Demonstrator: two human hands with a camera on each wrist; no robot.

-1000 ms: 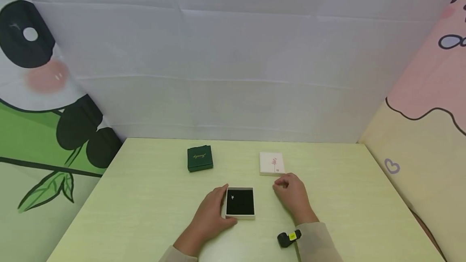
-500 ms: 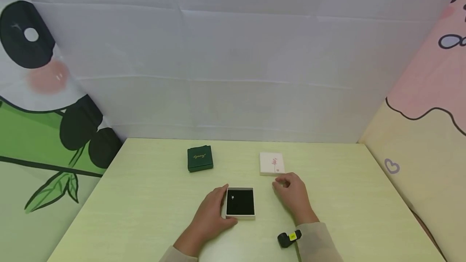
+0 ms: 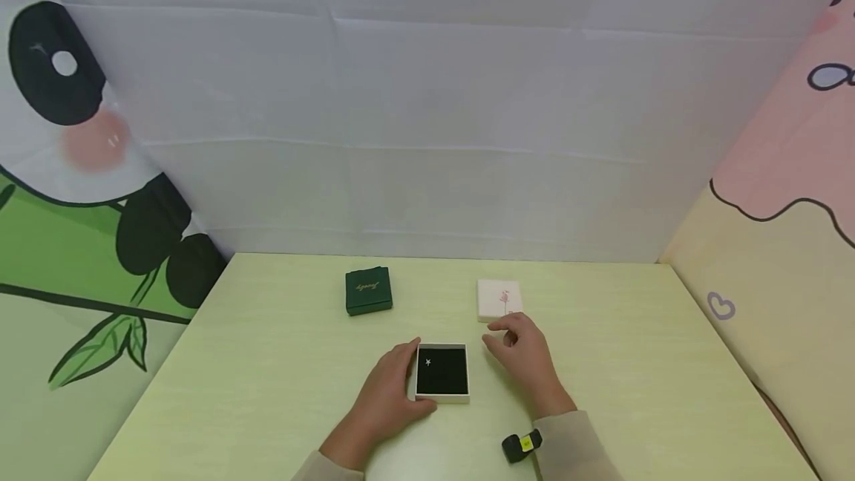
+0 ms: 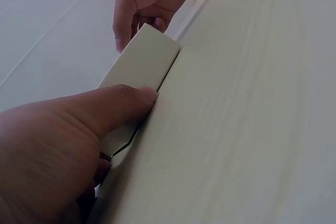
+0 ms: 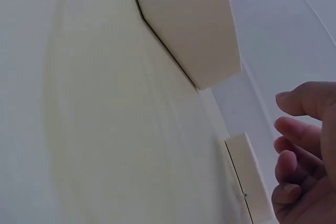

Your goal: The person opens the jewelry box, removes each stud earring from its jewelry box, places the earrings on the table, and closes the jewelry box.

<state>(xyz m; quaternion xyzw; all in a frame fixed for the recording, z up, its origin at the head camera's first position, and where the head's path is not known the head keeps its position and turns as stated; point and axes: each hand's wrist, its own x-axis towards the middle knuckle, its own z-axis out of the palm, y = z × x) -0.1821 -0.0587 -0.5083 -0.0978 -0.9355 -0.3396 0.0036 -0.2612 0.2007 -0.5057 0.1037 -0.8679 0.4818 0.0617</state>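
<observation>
A small white-edged jewelry box [image 3: 442, 398] sits uncovered on the table, lined with a black pad [image 3: 446, 373]. Near the pad's upper left lies a tiny silver star-shaped piece [image 3: 428, 362]. My left hand [image 3: 384, 399] grips the box from its left side, thumb [image 4: 139, 100] on the near wall and fingers round the far corner. Just right of the box, apart from it, hovers my right hand [image 3: 524, 355]. Its fingers are loosely bent, and the right wrist view shows nothing between thumb [image 5: 302, 99] and fingers. Behind that hand lies a white lid [image 3: 497, 299] printed with a pink flower, its near corner partly covered.
A dark green box [image 3: 369, 291] with gold lettering stands at the back left of the pale yellow table [image 3: 280, 332]. A black wrist device [image 3: 521, 445] with a yellow label is at my right sleeve. White cloth [image 3: 427, 132] hangs behind the table.
My right hand has moved left, closer to the box, with thumb and forefinger a little farther apart. My left hand and the box stay put.
</observation>
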